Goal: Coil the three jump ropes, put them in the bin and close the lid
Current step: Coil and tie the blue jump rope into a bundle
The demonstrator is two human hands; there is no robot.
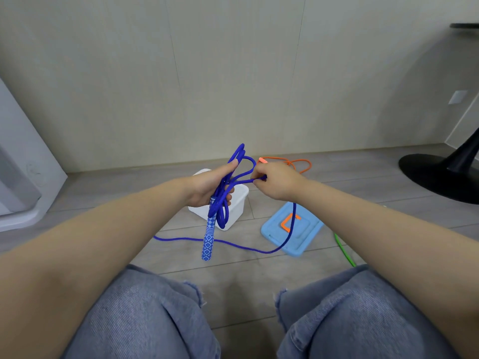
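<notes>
The floor (233,288) carries everything not in the hands: the white bin (237,203) stands open just beyond the left hand, and its blue lid (274,229) lies flat to the right of it, under the right wrist. An orange jump rope (298,161) lies farther off behind the right hand, and a green jump rope (343,250) shows as a short stretch beside the right forearm; neither is coiled.

The blue jump rope (241,246) is the one in work. Its loose length runs along the floor from left to right in front of the knees, crosses the lid, then rises steeply to the right hand (274,181), which pinches it. From there a short span crosses leftward to the left hand (207,187), whose fingers curl around a bundle of upright loops, with one patterned handle (208,242) hanging straight down below the palm.

So the slack lies below and to the right, nearer the right hand, while the coil's long axis stands roughly vertical in the left. The next wrap probably needs the right hand to draw more slack up and lay it over the bundle. The far handle is out of view.
</notes>
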